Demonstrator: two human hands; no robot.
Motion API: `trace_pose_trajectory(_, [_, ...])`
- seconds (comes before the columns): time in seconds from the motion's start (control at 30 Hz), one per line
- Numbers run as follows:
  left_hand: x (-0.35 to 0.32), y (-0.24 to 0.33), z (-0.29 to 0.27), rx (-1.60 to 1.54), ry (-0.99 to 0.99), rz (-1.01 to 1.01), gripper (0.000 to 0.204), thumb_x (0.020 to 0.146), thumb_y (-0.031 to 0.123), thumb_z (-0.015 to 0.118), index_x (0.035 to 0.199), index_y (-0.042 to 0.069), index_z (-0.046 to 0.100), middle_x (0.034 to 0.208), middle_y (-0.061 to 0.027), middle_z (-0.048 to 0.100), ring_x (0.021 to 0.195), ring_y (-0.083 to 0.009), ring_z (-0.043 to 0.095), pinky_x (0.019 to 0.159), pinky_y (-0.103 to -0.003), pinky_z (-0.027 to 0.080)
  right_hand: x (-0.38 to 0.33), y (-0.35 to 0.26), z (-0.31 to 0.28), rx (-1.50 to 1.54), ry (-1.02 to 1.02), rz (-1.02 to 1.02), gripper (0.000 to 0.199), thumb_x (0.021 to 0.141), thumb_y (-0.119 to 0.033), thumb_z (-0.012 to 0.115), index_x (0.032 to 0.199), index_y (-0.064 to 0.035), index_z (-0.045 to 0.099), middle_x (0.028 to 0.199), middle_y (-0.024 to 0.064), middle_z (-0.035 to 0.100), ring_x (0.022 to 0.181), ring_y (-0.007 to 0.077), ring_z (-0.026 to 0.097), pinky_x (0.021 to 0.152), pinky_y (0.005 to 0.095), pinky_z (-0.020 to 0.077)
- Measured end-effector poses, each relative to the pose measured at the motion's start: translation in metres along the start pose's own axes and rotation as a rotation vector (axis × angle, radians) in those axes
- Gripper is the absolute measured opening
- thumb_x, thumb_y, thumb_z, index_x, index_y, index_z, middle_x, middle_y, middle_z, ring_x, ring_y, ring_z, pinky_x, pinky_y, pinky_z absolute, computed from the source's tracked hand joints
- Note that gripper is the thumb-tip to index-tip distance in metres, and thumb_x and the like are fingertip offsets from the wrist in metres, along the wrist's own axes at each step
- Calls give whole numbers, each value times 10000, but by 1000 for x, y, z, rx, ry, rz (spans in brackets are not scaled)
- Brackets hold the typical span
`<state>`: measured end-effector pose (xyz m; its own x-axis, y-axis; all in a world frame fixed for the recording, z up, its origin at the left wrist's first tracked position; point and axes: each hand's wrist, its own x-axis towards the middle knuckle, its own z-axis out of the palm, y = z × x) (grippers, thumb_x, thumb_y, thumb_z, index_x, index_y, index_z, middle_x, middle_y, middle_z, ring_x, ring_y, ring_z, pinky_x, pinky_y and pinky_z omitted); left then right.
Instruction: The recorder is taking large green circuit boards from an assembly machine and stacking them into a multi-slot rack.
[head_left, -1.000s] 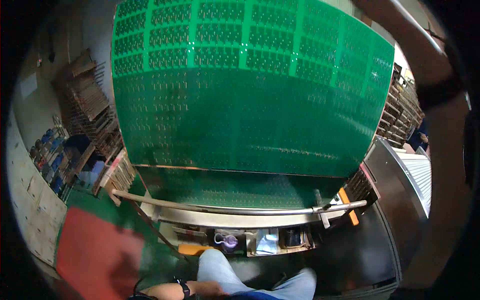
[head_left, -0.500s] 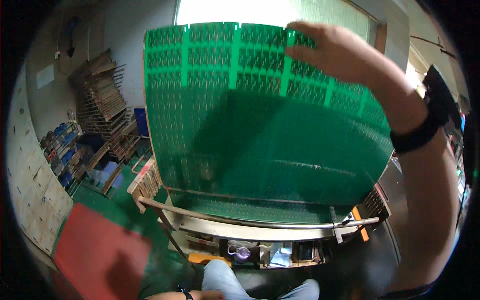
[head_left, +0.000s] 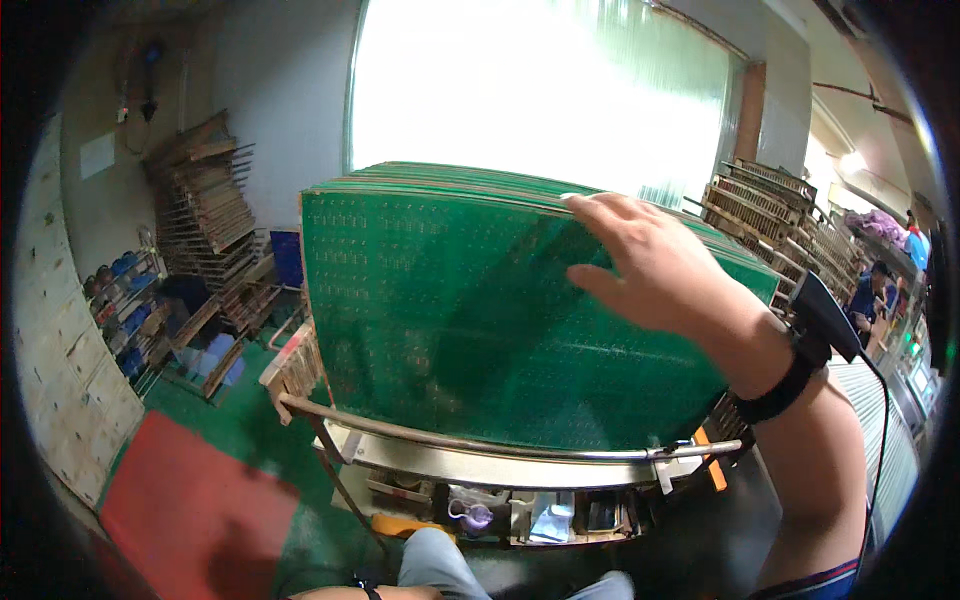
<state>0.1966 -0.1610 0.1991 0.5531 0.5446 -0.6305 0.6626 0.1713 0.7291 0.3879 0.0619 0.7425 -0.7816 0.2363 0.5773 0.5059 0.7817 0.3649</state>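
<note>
At the top edge of the near green panel [head_left: 450, 350], the right hand [head_left: 645, 262] spreads thumb from fingers; whether the left hand [head_left: 412, 593], mostly cut off, grips anything, I can't tell.

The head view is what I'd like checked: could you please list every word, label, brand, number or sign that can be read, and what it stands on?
No readable text shows anywhere.
White sheet on the left wall: too small and blurred to tell whether it bears writing.
Front green circuit-board panel: rows of fine marks, none legible as characters.
</note>
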Motion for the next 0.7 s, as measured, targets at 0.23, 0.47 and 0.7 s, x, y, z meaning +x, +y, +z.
trace_pose_trajectory(0.23, [-5, 5, 6, -6, 21, -33, 513, 986, 471, 500, 749, 44, 659, 651, -76, 642, 514, -175, 597, 487, -343, 498, -121, 109, -35, -165, 208, 418, 482, 884, -169, 643, 1338, -55, 532, 1303, 189, 572, 1242, 356, 520, 1054, 419, 415])
trace_pose_trajectory(0.47, [0, 13, 0, 11, -8, -28, 496, 986, 459, 506, 768, 45, 669, 665, -75, 651, 528, -176, 608, 489, -340, 505, -401, 262, -62, -504, 80, 765, 295, 915, -156, 551, 1164, -5, 599, 1155, 248, 602, 1125, 423, 551, 982, 444, 438])
trace_pose_trajectory(0.7, [-4, 32, -2, 11, -19, -103, 479, 986, 447, 512, 787, 46, 680, 680, -75, 660, 541, -176, 618, 492, -337, 513, -437, 260, -51, -302, -520, 1133, 338, 982, -215, 406, 1199, -24, 581, 1200, 243, 611, 1118, 457, 555, 973, 488, 441])
